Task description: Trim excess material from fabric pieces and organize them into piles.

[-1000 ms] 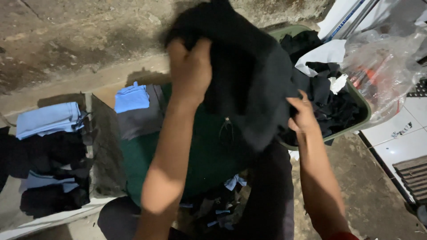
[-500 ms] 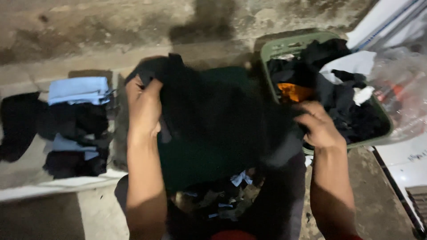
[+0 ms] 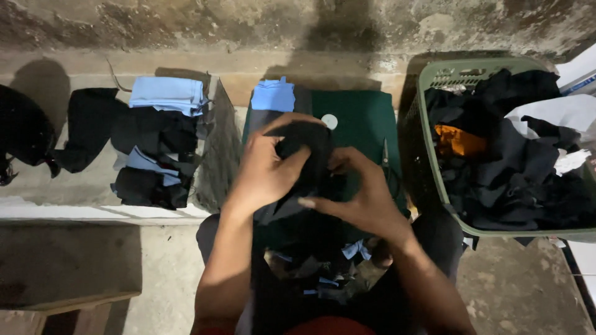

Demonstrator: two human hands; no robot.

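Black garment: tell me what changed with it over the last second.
The black garment came down from head height, where it hung spread between raised hands, and is now bunched small over the green board. The left hand and right hand closed in together, both still gripping it. The green basket and folded pile stayed put.

So there's this black garment, soft dark fabric all bunched up and crumpled, held up just over a green board. The top of it is pinched into a rounded wad, and the rest hangs down loose toward the lap, where it blends into more dark cloth so I can't really tell where it ends.
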